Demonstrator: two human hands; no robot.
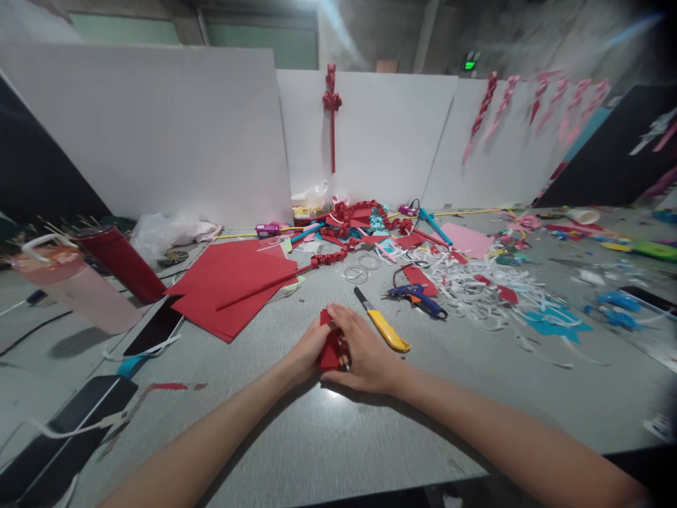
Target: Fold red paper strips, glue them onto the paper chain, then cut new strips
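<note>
A small folded piece of red paper (330,350) stands between my two hands, close to the tabletop. My left hand (308,346) is closed on its left side, with the fingertips hidden behind the paper. My right hand (367,353) curves around the right side, thumb at the near end and fingers at the far end. Just beyond my right hand lies a yellow utility knife (388,330) with its blade out. Farther right is a blue hot glue gun (417,298). A stack of red paper sheets (238,275) lies at the left, with a thin red paper rod (264,288) across it.
White paper strips (491,289) are heaped at the right. A red tumbler (124,264) and a pink bottle (79,289) stand at the left, near a power bank-like black box (68,430). White boards (386,141) back the table, with a red paper ornament (331,102) hung there.
</note>
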